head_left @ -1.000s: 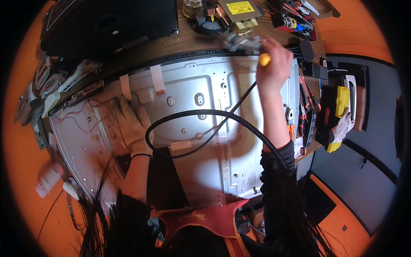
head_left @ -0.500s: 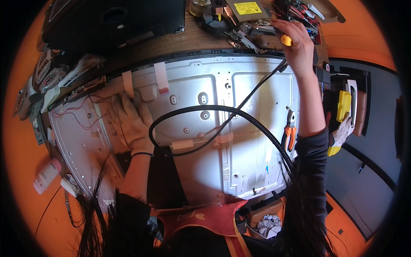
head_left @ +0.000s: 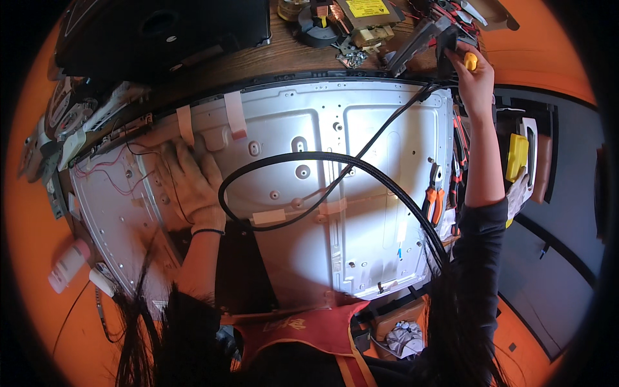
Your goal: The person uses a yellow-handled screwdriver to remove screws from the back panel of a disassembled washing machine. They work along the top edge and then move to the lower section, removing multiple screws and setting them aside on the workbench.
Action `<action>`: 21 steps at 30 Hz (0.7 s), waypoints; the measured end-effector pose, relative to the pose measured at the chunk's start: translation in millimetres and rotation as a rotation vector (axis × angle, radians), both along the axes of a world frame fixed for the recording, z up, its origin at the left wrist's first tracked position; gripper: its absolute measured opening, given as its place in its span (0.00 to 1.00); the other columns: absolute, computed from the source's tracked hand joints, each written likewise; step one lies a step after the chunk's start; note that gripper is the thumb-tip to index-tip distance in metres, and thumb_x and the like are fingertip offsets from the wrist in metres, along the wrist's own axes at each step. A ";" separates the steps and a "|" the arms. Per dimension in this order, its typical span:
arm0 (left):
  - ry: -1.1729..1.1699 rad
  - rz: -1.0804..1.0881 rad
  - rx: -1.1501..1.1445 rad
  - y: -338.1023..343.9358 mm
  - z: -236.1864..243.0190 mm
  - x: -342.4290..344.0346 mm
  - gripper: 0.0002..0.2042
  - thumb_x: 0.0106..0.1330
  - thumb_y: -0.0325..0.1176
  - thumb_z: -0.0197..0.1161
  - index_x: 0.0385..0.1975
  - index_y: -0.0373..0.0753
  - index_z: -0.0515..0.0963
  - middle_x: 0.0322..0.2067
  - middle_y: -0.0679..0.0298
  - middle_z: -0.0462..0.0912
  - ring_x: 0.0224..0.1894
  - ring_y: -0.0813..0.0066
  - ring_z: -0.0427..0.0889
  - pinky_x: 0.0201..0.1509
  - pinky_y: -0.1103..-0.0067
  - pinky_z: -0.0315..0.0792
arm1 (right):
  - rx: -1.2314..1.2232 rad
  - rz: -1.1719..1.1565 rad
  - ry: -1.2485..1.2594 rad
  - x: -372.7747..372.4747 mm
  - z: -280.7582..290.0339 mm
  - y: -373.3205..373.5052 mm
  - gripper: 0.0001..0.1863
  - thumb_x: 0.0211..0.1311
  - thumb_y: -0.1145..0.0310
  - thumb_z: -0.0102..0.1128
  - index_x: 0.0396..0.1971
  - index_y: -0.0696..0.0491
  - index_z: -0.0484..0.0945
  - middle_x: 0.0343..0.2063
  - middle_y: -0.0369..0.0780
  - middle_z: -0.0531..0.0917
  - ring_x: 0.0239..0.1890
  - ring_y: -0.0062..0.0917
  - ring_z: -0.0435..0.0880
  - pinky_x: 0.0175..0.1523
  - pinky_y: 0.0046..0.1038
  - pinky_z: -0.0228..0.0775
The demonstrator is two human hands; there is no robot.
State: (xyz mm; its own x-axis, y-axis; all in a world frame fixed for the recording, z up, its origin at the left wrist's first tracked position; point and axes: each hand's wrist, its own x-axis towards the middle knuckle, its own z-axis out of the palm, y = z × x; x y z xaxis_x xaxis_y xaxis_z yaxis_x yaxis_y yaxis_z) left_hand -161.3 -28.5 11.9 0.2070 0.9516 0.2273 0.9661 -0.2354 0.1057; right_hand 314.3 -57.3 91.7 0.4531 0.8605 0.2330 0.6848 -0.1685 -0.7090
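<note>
My left hand (head_left: pixel 190 184), in a tan work glove, lies with its fingers stretched out on a large silvery metal panel (head_left: pixel 290 129), beside thin red and black wires (head_left: pixel 106 169). My bare right hand (head_left: pixel 476 80) is raised over the panel's far right corner, closed around a yellow handle (head_left: pixel 471 61); the rest of that tool is hidden. A dark flat piece (head_left: pixel 446 51) is at its fingertips, and a grey metal strip (head_left: pixel 412 46) lies beside it. A black braided cable (head_left: pixel 335 156) loops over the panel. Pliers with orange-and-black handles (head_left: pixel 432 203) lie near the panel's right edge.
A large black casing (head_left: pixel 161 32) stands on the wooden bench at the far left. A tape roll (head_left: pixel 319 32) and a box with a yellow label (head_left: pixel 369 9) sit behind the panel. Metal scraps (head_left: pixel 77 119) are piled at left; several hand tools (head_left: pixel 459 155) line the right edge.
My right hand has moved right with the yellow handle, and the grey strip and dark piece have shifted that way. Small metal parts behind the panel are uncovered. My left hand stays on the panel.
</note>
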 end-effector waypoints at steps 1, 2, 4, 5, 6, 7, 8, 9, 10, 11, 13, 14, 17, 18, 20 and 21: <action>-0.003 0.006 -0.004 -0.4 -0.5 -0.2 0.23 0.66 0.44 0.52 0.58 0.39 0.67 0.60 0.48 0.66 0.62 0.40 0.63 0.69 0.56 0.55 | 0.001 0.015 0.036 -2.4 1.1 -2.4 0.11 0.59 0.74 0.64 0.43 0.52 0.82 0.31 0.36 0.84 0.32 0.16 0.80 0.42 0.19 0.72; -0.007 0.011 -0.008 -0.8 -0.8 -0.2 0.23 0.66 0.45 0.52 0.58 0.39 0.67 0.60 0.48 0.66 0.62 0.40 0.63 0.69 0.56 0.55 | 0.003 0.031 0.073 -5.3 2.6 -2.7 0.11 0.59 0.74 0.64 0.42 0.52 0.83 0.31 0.36 0.85 0.33 0.16 0.80 0.42 0.19 0.72; 0.026 0.001 -0.011 -1.0 -0.7 -0.6 0.23 0.66 0.45 0.52 0.58 0.39 0.67 0.59 0.48 0.67 0.62 0.41 0.63 0.69 0.56 0.55 | 0.044 0.115 -0.095 -9.5 6.2 1.9 0.11 0.58 0.73 0.65 0.43 0.52 0.82 0.32 0.37 0.85 0.33 0.18 0.80 0.42 0.19 0.72; 0.064 -0.015 -0.013 -0.8 -0.3 -0.7 0.23 0.66 0.44 0.52 0.58 0.39 0.67 0.59 0.48 0.67 0.62 0.41 0.63 0.69 0.56 0.55 | 0.077 0.191 -0.189 -9.5 7.7 5.9 0.12 0.58 0.73 0.65 0.43 0.51 0.82 0.33 0.37 0.85 0.33 0.18 0.81 0.42 0.19 0.72; 0.102 -0.033 -0.018 -1.0 0.4 -1.0 0.23 0.66 0.44 0.52 0.58 0.39 0.67 0.59 0.48 0.67 0.62 0.41 0.63 0.69 0.56 0.56 | 0.012 0.127 -0.200 -7.0 8.7 10.1 0.12 0.58 0.72 0.65 0.43 0.51 0.82 0.33 0.38 0.85 0.33 0.19 0.81 0.43 0.20 0.72; 0.068 -0.031 -0.002 0.0 0.7 -0.7 0.23 0.66 0.44 0.52 0.57 0.39 0.67 0.59 0.48 0.67 0.62 0.42 0.63 0.68 0.56 0.56 | -0.038 0.096 -0.225 -1.4 7.9 18.2 0.12 0.58 0.72 0.65 0.43 0.51 0.82 0.33 0.39 0.85 0.33 0.21 0.82 0.43 0.20 0.72; 0.031 -0.029 0.018 0.4 1.3 -0.3 0.22 0.66 0.43 0.52 0.57 0.39 0.67 0.59 0.48 0.67 0.62 0.42 0.63 0.68 0.56 0.56 | -0.060 0.085 -0.265 7.9 6.5 28.3 0.12 0.59 0.71 0.65 0.43 0.50 0.82 0.34 0.40 0.85 0.33 0.22 0.82 0.43 0.21 0.73; -0.005 -0.031 0.024 1.2 2.0 0.4 0.22 0.66 0.42 0.52 0.57 0.39 0.67 0.58 0.48 0.67 0.62 0.42 0.63 0.68 0.56 0.56 | -0.010 0.104 -0.279 16.9 -0.3 39.2 0.12 0.59 0.67 0.65 0.43 0.49 0.82 0.34 0.42 0.85 0.35 0.27 0.84 0.43 0.23 0.74; -0.005 -0.043 0.031 1.9 2.8 1.2 0.21 0.66 0.42 0.52 0.56 0.38 0.67 0.58 0.48 0.67 0.61 0.42 0.63 0.68 0.56 0.56 | 0.002 0.143 -0.382 28.8 -6.5 48.8 0.13 0.59 0.65 0.65 0.44 0.49 0.82 0.34 0.42 0.85 0.35 0.27 0.84 0.43 0.24 0.73; -0.002 -0.058 0.020 1.7 4.0 2.2 0.21 0.66 0.41 0.52 0.56 0.38 0.67 0.58 0.48 0.68 0.61 0.41 0.64 0.67 0.56 0.57 | -0.015 0.155 -0.477 41.6 -14.0 56.8 0.14 0.59 0.64 0.66 0.45 0.49 0.82 0.34 0.41 0.85 0.35 0.27 0.84 0.43 0.24 0.73; -0.011 -0.053 0.018 1.6 6.3 4.4 0.21 0.66 0.40 0.52 0.55 0.37 0.68 0.57 0.47 0.68 0.60 0.41 0.64 0.66 0.56 0.58 | -0.124 0.125 -0.554 63.6 -32.6 69.4 0.16 0.59 0.60 0.66 0.46 0.47 0.82 0.33 0.40 0.85 0.35 0.28 0.84 0.43 0.26 0.73; -0.025 -0.036 0.028 1.1 7.5 5.7 0.21 0.66 0.40 0.52 0.55 0.37 0.68 0.56 0.47 0.68 0.59 0.41 0.65 0.66 0.55 0.58 | -0.215 0.081 -0.538 71.0 -41.6 74.3 0.17 0.58 0.58 0.66 0.46 0.47 0.82 0.33 0.40 0.85 0.34 0.29 0.84 0.42 0.26 0.73; -0.057 -0.051 0.042 2.2 10.5 8.2 0.21 0.66 0.40 0.52 0.55 0.36 0.68 0.55 0.47 0.69 0.57 0.41 0.66 0.64 0.55 0.59 | -0.283 0.069 -0.395 72.1 -59.0 87.5 0.19 0.58 0.53 0.65 0.47 0.46 0.82 0.33 0.42 0.85 0.33 0.28 0.84 0.41 0.27 0.74; -0.064 -0.066 0.044 2.8 11.3 8.4 0.21 0.66 0.40 0.52 0.55 0.36 0.68 0.55 0.47 0.69 0.56 0.41 0.66 0.63 0.55 0.59 | -0.289 0.088 -0.365 65.6 -59.6 89.2 0.19 0.59 0.53 0.65 0.47 0.47 0.82 0.33 0.42 0.85 0.33 0.28 0.84 0.41 0.27 0.73; -0.057 -0.062 0.036 4.2 11.9 7.9 0.21 0.65 0.40 0.52 0.55 0.36 0.67 0.55 0.47 0.69 0.56 0.41 0.66 0.63 0.55 0.60 | -0.274 0.067 -0.377 46.6 -50.8 86.5 0.17 0.59 0.57 0.65 0.45 0.49 0.82 0.34 0.43 0.85 0.35 0.28 0.85 0.41 0.26 0.74; -0.057 -0.054 0.027 4.7 11.8 7.5 0.21 0.65 0.41 0.52 0.55 0.36 0.67 0.55 0.47 0.69 0.55 0.41 0.67 0.62 0.55 0.60 | -0.211 0.027 -0.389 34.6 -43.5 81.2 0.15 0.58 0.59 0.65 0.43 0.49 0.83 0.34 0.43 0.85 0.35 0.30 0.85 0.41 0.26 0.74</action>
